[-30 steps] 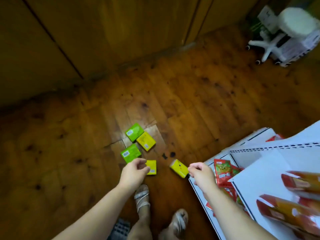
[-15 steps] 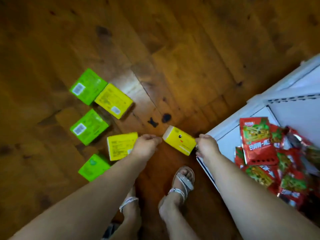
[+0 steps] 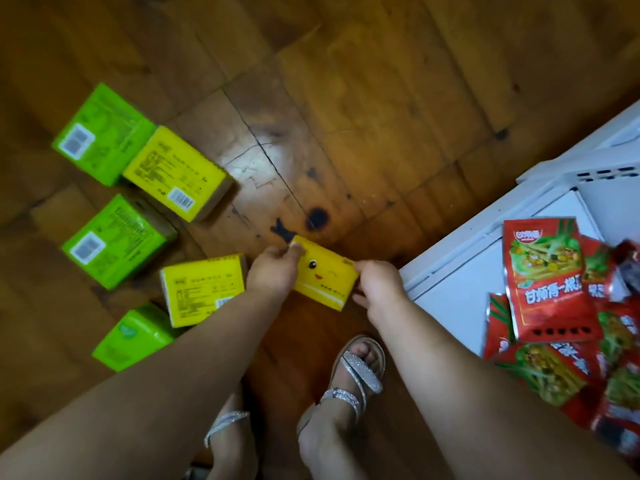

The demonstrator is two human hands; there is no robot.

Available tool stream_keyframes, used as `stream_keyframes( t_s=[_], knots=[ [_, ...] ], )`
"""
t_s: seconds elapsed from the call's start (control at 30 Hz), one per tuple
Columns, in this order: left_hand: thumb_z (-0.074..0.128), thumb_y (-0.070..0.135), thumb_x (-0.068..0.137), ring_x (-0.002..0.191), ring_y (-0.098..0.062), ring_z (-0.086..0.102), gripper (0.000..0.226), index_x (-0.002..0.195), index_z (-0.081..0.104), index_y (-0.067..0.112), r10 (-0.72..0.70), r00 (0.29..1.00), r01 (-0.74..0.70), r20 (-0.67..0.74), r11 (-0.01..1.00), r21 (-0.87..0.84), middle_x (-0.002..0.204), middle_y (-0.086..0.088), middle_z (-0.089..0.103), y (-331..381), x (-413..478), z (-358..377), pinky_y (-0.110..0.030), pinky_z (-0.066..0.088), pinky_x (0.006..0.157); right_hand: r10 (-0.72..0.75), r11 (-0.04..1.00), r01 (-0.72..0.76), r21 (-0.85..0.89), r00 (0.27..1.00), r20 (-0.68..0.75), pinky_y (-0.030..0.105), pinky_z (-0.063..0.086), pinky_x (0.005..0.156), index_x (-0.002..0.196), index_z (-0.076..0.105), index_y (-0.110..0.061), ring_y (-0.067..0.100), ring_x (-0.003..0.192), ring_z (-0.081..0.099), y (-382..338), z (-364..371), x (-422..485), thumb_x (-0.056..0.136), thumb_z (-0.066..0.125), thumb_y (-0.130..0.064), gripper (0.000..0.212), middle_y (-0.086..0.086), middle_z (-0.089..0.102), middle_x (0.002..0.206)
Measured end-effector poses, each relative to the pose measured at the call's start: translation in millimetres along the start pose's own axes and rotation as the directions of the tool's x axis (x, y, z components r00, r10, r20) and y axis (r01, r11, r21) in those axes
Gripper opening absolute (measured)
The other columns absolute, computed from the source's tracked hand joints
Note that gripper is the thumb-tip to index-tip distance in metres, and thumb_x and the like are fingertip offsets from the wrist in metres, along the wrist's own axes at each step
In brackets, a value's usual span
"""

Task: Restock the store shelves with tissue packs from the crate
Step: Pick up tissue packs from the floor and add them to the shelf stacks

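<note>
At frame centre our left hand (image 3: 273, 275) and right hand (image 3: 375, 284) pinch opposite ends of a yellow tissue pack (image 3: 323, 277). More packs (image 3: 173, 173) lie on the floor (image 3: 381, 116), left.

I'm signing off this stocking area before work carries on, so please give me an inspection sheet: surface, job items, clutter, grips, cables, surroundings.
Surface: worn wooden floor with dark stains.
Job's things: three green tissue packs and two yellow tissue packs lie on the floor at the left. One more, the yellow pack with a face, is held between both hands.
Clutter: red snack packets piled on the white unit at the right.
Grips: left hand and right hand each pinch one end of the held pack.
Cables: nothing seen.
Surroundings: the person's sandalled feet on the floor below the hands.
</note>
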State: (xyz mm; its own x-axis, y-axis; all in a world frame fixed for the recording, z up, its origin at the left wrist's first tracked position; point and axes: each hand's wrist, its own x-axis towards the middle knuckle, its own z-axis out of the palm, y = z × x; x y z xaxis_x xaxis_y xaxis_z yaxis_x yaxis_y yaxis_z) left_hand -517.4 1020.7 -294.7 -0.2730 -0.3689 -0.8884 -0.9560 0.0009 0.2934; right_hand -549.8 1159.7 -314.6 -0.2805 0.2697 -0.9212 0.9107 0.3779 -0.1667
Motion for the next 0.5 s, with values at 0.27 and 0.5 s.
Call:
stream_keyframes(
  t_s=[0.27,0.5],
  knots=[
    [0.050,0.044,0.093,0.131,-0.029,0.040,0.058,0.137,0.042,0.006,-0.074,0.997,0.077,0.025,0.987,-0.138,0.143,-0.010,0.043,-9.0,-18.9,-16.7,-0.034,0.032,0.105,0.133,0.968,-0.152,0.200,0.986,0.103,0.042,0.051,0.085,0.109,0.060,-0.009,0.029,0.092,0.063,8.0,19.8,-28.3,0.088,0.057,-0.028,0.029,0.013,0.065,0.106],
    [0.066,0.019,0.082,0.084,-0.027,0.056,0.019,0.081,0.048,0.018,-0.084,0.995,0.097,0.049,0.889,-0.447,0.095,-0.011,0.057,32.0,-129.1,-76.8,-0.037,0.045,0.078,-0.263,0.938,0.258,0.232,0.965,-0.011,0.026,0.044,0.068,0.096,0.062,-0.020,0.022,0.085,0.058,-27.9,-30.0,-172.3,0.081,0.056,0.004,0.029,0.005,0.064,0.094]
  ],
)
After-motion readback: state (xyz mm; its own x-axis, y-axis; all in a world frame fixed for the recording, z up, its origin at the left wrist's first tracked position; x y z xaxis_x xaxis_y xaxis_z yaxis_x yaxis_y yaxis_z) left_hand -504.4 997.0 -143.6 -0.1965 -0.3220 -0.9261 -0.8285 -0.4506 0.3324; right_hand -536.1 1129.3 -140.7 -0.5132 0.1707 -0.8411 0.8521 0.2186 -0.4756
